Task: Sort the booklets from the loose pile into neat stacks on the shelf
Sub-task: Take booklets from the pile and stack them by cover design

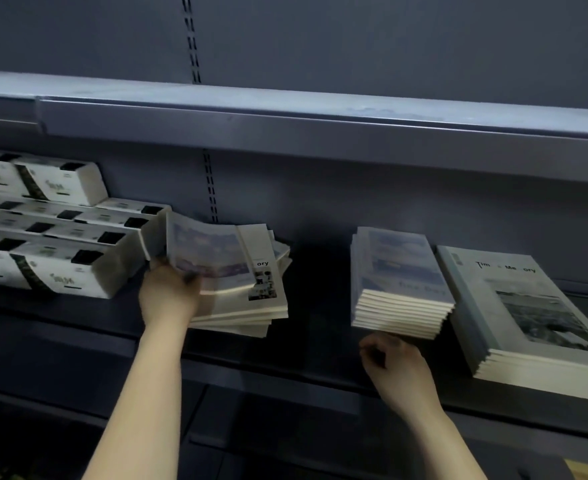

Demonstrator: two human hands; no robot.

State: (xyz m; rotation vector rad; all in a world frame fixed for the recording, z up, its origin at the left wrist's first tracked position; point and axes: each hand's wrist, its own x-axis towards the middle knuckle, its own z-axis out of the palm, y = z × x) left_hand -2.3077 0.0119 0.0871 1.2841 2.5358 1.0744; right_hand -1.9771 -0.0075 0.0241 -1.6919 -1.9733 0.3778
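"Left hand (168, 292), centre-left: what does it grasp?"

"Its fingers pinch the near left edge of the top booklet (209, 254), held up off the loose pile (251, 317) on the shelf (306, 362). The cover bows where it is held."

"How should such a booklet handle?"

"Judging by that bow, it is light, thin and limp, with a smooth cover likely to slide over its neighbours. A hold along the spine, thumb above and fingers below, would probably keep it flat; an edge pinch lets it droop."

"Its appearance?"

"Pale cover, blurred blue-and-white photograph, cream page edges. The booklet beneath shows the black letters 'ory' and a small dark picture block. The pile is fanned, its edges out of line."

"And the right hand (398, 365)?"

"Loosely curled, holding nothing, just in front of the squared stack (401, 271) of blue-cover booklets, which lies beside a larger stack (528, 306) — both well apart from the pile. White boxes (60, 265) stand just left of the pile."
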